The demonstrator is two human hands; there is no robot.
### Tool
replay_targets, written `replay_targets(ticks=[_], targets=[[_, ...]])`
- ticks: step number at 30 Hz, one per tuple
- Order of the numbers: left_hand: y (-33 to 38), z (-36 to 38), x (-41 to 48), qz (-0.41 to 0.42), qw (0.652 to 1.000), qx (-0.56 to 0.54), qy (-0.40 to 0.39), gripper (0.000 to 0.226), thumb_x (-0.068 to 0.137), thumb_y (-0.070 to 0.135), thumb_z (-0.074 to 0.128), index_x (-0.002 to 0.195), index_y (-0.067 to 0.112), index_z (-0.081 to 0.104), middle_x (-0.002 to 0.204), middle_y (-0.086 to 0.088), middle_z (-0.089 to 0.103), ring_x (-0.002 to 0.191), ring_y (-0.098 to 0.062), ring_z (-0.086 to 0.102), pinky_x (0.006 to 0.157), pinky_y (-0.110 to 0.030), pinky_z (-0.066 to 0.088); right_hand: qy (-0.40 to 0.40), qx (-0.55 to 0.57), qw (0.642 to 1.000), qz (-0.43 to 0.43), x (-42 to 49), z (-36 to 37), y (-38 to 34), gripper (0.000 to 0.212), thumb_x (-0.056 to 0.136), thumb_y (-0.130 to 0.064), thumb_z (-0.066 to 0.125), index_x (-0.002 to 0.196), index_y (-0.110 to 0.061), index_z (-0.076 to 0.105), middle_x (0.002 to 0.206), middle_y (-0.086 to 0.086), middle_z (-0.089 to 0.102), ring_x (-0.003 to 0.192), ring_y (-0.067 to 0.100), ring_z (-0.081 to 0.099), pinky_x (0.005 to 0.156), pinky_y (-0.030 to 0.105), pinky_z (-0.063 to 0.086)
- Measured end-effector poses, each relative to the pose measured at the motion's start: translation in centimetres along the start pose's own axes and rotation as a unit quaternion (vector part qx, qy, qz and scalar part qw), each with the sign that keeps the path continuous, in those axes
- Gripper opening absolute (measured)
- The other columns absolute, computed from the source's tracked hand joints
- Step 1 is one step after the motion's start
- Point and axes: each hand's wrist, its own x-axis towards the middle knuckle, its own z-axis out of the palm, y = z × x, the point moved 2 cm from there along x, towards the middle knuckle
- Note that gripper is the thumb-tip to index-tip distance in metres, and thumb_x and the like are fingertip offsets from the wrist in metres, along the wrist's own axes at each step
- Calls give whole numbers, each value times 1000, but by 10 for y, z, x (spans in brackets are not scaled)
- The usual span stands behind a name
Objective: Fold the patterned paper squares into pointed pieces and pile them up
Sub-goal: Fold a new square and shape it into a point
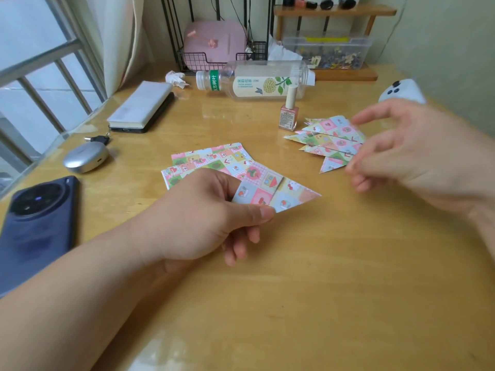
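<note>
Low over the table [308, 277], the left hand [211, 220] pinches a folded pointed piece [278, 195] by its wide end, its tip aimed right toward the pile of finished pieces [330, 137]. The right hand [417, 156], fingers loose and empty, hovers at that pile's edge, the nearer of the two.

The right hand [409, 153], blurred, covers the right edge of the pile of folded pieces [329, 140]. The left hand [214, 218] hides one end of the folded piece [278, 194] it pinches and a corner of the paper squares [211, 159] (their count cannot be told). The dark phone [34, 226] runs off the left edge.
</note>
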Motion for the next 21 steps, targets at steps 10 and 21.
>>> replay_targets(ticks=[10, 21], targets=[[1, 18, 2, 61, 989, -135, -24, 21, 86, 19, 75, 66, 13, 72, 62, -9, 63, 47, -19, 57, 44, -27, 48, -255, 121, 959, -3, -22, 74, 8, 10, 81, -25, 76, 80, -16, 74, 72, 10, 61, 57, 15, 41, 43, 29, 24], [2, 12, 3, 51, 988, -145, -17, 31, 87, 34, 68, 79, 5, 72, 63, -14, 62, 46, -23, 54, 44, -27, 46, -34, 245, 969, -25, -11, 62, 7, 17, 75, -16, 74, 66, -9, 62, 58, 6, 45, 49, 15, 28, 40, 23, 20]])
